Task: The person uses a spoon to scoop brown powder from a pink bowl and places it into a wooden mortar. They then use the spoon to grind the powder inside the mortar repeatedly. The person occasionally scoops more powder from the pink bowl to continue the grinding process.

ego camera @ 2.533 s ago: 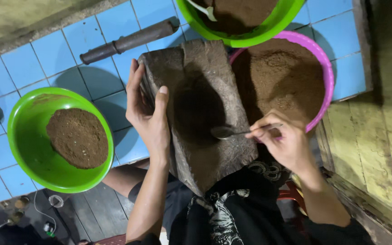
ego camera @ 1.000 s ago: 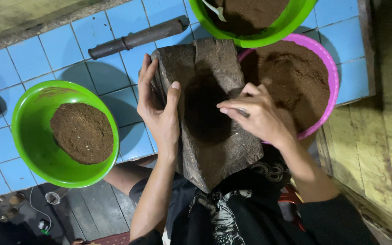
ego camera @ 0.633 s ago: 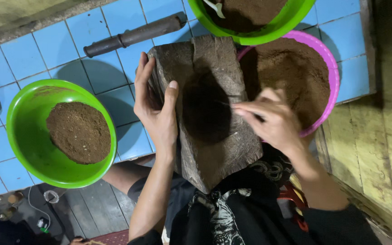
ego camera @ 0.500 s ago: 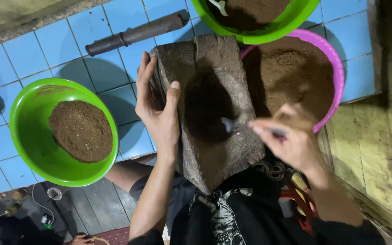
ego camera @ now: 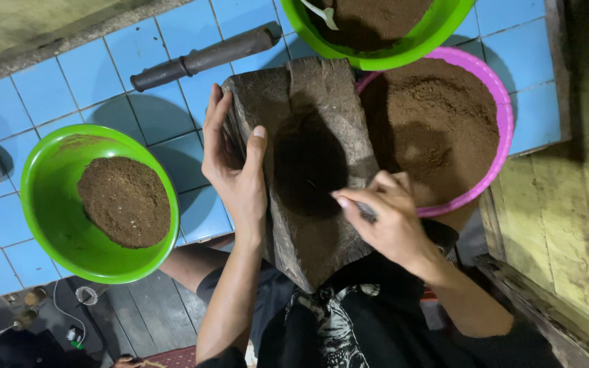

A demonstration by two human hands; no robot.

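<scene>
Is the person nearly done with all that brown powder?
Hard to tell. The green bowl on the tiles already holds a packed brown mound. Now the left hand steadies the dark wooden mould while the right hand works a spoon in its hollow. The pink basin is nearly full of powder, so plenty remains.

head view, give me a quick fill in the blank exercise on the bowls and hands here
1. The left hand grips the edge of the dark ____ slab.
2. The basin right of the slab has a ____ rim.
3. The green bowl on the blue tiles holds a mound of brown ____.
4. The right hand pinches a ____.

Missing: stone; pink; powder; spoon
</scene>
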